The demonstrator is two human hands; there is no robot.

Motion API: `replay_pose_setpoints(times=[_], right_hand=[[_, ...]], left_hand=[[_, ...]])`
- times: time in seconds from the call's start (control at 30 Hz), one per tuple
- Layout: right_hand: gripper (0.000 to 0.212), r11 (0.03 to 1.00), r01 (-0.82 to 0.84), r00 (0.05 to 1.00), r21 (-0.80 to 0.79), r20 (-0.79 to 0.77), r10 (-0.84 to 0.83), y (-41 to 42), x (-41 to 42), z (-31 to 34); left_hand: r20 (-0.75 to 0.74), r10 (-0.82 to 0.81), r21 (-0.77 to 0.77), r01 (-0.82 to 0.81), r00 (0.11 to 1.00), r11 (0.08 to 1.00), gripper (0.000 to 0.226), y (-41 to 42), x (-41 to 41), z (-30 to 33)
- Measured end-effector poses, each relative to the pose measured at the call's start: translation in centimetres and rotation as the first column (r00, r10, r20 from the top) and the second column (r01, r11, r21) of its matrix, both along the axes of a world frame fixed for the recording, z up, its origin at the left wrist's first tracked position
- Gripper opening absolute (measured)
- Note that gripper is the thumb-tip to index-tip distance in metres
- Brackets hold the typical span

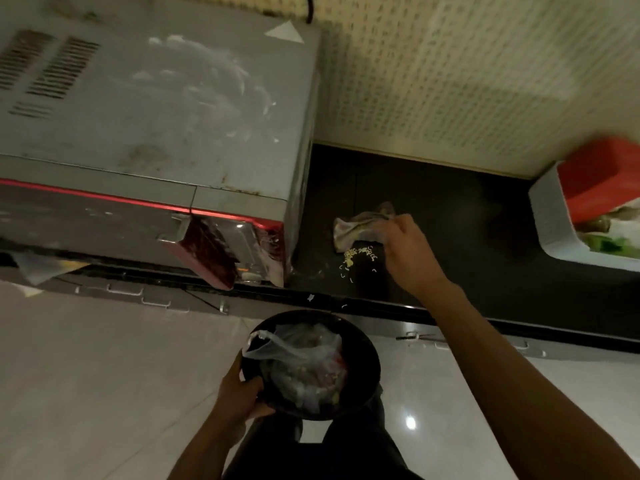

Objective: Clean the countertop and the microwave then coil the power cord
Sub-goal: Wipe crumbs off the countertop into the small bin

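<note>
Your right hand (403,245) is gripping the crumpled grey cloth (360,226) on the dark bench (450,216) at mid-frame, beside pale crumbs (356,256) near the bench's front edge; your left hand (239,389) is clutching the black round bin (363,355) just below that edge.

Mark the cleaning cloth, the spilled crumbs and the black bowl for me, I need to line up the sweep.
cloth (358,226): head view, on the crumpled middle, left of the right hand gripping it.
crumbs (356,255): head view, on the densest pale cluster on the dark countertop.
black bowl (367,358): head view, on the bare right-hand rim.

white tray (554,230) cropped, contents blurred, perhaps greens
</note>
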State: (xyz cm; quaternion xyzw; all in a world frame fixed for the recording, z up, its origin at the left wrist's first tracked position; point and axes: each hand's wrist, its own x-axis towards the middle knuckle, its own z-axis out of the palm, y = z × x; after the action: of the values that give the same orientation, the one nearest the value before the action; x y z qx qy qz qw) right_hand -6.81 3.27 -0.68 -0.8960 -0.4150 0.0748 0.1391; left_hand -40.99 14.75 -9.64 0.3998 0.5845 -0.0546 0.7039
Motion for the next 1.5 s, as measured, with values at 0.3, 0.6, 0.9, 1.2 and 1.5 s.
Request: replay_pose_setpoints(times=[0.3, 0.6, 0.9, 1.2, 1.5], right_hand=[[0.051, 0.898, -0.376, 0.926, -0.228, -0.053, 0.374, 4.2, 7.9, -3.5], [0.044, 0.814, -0.554, 0.829, -0.178, -0.208, 0.519, 3.7, 9.5, -4.4], [0.045, 0.762, -0.639, 0.759, -0.108, -0.245, 0.603, 2.2, 7.7, -4.6], [0.045, 0.751, -0.66, 0.726, 0.008, -0.253, 0.64, -0.1, 4.0, -5.1], [0.045, 0.747, -0.665, 0.73, 0.006, -0.204, 0.652, -2.0, 1.0, -6.2]], left_hand=[[0.013, 0.252, 0.034, -0.253, 0.968, 0.967, 0.072, -5.2, 4.1, 1.6], [-0.053, 0.41, 0.083, -0.405, 0.911, 0.911, 0.075, -11.3, 7.7, 1.4], [-0.044, 0.456, 0.1, -0.45, 0.889, 0.887, 0.066, -13.3, 9.6, 2.5], [-0.059, 0.421, 0.112, -0.413, 0.905, 0.904, 0.072, -11.3, 9.5, 3.4], [-0.029, 0.326, 0.02, -0.326, 0.945, 0.945, 0.074, -8.6, 8.6, 3.8]])
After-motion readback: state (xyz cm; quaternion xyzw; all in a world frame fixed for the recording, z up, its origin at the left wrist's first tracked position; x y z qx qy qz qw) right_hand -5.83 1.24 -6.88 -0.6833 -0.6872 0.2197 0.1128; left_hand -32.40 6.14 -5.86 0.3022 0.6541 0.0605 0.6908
